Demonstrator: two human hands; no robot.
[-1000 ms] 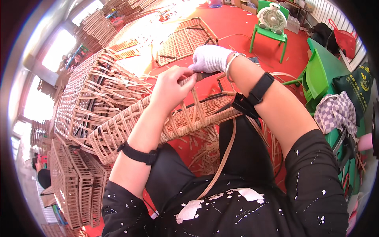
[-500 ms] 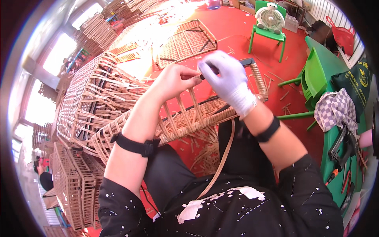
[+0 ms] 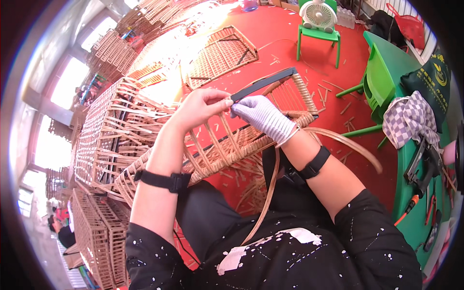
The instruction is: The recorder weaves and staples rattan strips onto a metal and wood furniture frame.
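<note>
A rattan basket (image 3: 229,151) lies tilted across my lap, its near rim wrapped in cane. Along its far side runs a bare dark flat bar (image 3: 266,83). My bare left hand (image 3: 203,110) pinches at the left end of this bar, thumb and forefinger closed on a thin rattan strip there. Just beside it, my right hand (image 3: 261,115), in a white knitted glove, is closed with its fingertips meeting the left ones; the strip between them is mostly hidden. One long rattan strip (image 3: 349,141) curves out right from beneath my right wrist. Another strip (image 3: 265,212) hangs toward my lap.
At the left stand stacked woven baskets (image 3: 108,130). A flat woven panel (image 3: 220,55) lies on the red floor (image 3: 319,63) among cane scraps. Ahead, a green chair (image 3: 319,36) bears a fan (image 3: 318,16). Tools and a checked cloth (image 3: 410,118) rest on the green table (image 3: 403,193) at right.
My right hand has come down from above the bar to its near side, uncovering the dark bar. A long rattan strip now shows to the right of my wrist.
</note>
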